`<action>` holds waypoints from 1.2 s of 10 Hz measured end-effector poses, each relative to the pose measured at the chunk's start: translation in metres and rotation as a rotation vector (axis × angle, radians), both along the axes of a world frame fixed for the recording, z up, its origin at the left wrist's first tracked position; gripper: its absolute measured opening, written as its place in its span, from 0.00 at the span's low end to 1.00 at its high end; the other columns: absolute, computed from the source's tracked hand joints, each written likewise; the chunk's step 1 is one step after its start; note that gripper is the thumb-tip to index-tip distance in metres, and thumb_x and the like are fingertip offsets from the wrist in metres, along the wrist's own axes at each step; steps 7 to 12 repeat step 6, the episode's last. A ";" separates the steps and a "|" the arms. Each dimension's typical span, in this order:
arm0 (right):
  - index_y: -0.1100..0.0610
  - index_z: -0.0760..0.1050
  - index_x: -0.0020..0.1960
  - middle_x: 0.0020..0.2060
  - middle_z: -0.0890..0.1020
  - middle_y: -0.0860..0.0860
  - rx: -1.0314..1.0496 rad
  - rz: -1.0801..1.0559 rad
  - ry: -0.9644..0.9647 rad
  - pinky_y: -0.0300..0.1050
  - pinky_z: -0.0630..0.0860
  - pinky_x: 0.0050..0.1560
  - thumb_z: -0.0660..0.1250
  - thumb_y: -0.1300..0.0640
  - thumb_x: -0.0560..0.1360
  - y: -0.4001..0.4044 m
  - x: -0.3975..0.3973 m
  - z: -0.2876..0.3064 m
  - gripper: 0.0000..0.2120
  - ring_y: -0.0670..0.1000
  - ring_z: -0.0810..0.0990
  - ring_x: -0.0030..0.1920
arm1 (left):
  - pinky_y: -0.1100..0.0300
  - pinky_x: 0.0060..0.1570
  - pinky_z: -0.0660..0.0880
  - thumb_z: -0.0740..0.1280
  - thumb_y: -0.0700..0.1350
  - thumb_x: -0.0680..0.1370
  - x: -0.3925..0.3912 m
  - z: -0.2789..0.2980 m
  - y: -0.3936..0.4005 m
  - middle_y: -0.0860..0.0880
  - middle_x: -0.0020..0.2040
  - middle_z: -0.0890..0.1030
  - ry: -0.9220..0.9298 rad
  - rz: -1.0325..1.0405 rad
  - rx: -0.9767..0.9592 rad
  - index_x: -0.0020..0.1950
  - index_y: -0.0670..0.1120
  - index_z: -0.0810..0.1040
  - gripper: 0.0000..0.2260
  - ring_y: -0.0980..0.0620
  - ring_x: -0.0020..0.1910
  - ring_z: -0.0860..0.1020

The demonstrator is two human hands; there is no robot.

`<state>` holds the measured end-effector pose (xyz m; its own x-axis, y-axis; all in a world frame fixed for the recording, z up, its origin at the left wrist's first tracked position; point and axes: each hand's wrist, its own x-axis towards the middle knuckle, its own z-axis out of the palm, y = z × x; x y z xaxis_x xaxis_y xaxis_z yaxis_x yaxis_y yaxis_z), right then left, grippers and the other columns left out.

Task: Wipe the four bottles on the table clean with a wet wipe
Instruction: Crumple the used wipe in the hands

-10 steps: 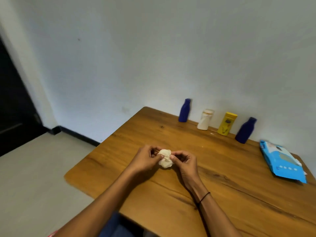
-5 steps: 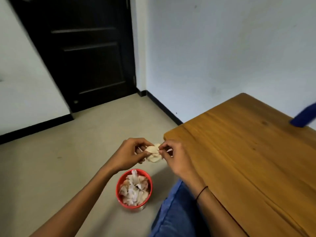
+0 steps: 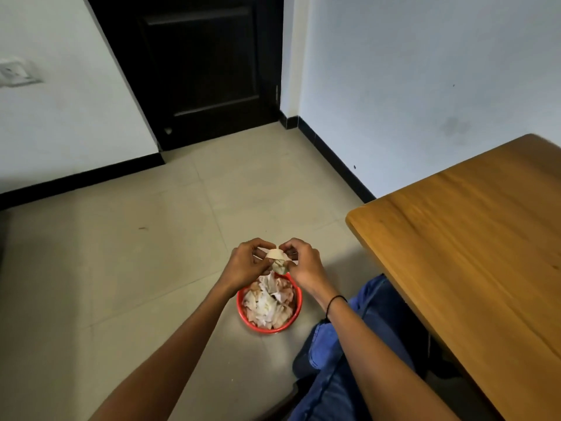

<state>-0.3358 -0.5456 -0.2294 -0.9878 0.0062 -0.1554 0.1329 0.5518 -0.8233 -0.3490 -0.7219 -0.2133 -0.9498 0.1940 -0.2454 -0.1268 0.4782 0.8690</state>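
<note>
Head view shows the left hand (image 3: 246, 265) and right hand (image 3: 303, 264) both pinching a balled-up wipe (image 3: 277, 260) just above the full red bin (image 3: 269, 302), so this looks like throwing it away; next, let go over the bin.
</note>
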 end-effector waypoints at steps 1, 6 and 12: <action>0.57 0.79 0.64 0.52 0.82 0.48 0.029 0.030 -0.124 0.35 0.78 0.52 0.71 0.70 0.75 -0.005 -0.006 -0.030 0.19 0.46 0.81 0.52 | 0.64 0.36 0.81 0.72 0.34 0.78 -0.007 -0.031 -0.004 0.44 0.52 0.84 -0.069 0.017 -0.056 0.65 0.46 0.80 0.17 0.53 0.34 0.86; 0.52 0.79 0.57 0.51 0.84 0.52 0.079 0.055 -0.233 0.50 0.83 0.55 0.68 0.65 0.76 -0.010 0.010 -0.050 0.13 0.52 0.84 0.49 | 0.47 0.46 0.84 0.70 0.44 0.76 0.003 -0.074 -0.015 0.55 0.47 0.87 0.005 -0.023 -0.240 0.55 0.54 0.83 0.10 0.54 0.39 0.86; 0.52 0.79 0.57 0.51 0.84 0.52 0.079 0.055 -0.233 0.50 0.83 0.55 0.68 0.65 0.76 -0.010 0.010 -0.050 0.13 0.52 0.84 0.49 | 0.47 0.46 0.84 0.70 0.44 0.76 0.003 -0.074 -0.015 0.55 0.47 0.87 0.005 -0.023 -0.240 0.55 0.54 0.83 0.10 0.54 0.39 0.86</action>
